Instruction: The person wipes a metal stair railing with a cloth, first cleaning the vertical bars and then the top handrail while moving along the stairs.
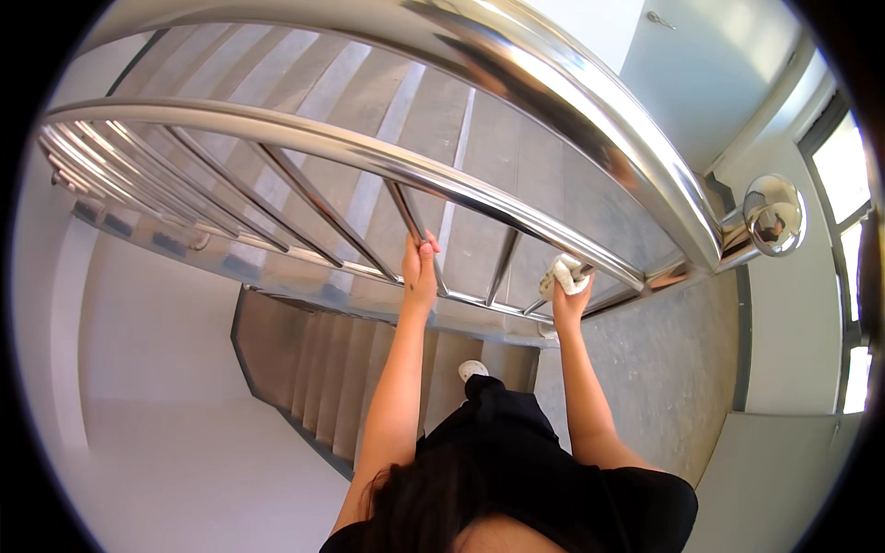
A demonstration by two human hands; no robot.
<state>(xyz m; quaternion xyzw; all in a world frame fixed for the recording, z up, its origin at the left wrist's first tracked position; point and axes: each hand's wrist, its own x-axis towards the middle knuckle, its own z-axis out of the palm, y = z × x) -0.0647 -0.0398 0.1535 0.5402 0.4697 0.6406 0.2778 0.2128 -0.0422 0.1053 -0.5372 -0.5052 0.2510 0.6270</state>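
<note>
A polished metal stair railing crosses in front of me, with a thick handrail [553,83], a thinner rail [359,148] below it and several upright bars. My left hand [420,266] is closed around one baluster [403,204], its thumb on the near side. My right hand [572,294] holds a crumpled whitish cloth [567,273] wrapped against another baluster, close beneath the thinner rail. The cloth has darker marks on it, and part of that bar is hidden by cloth and fingers.
Stair treads [408,117] lie beyond the railing, and another flight [332,380] descends at my lower left. A round metal end ball [774,214] caps the railing's right end. A door [705,76] stands at the upper right, windows [840,166] at the far right.
</note>
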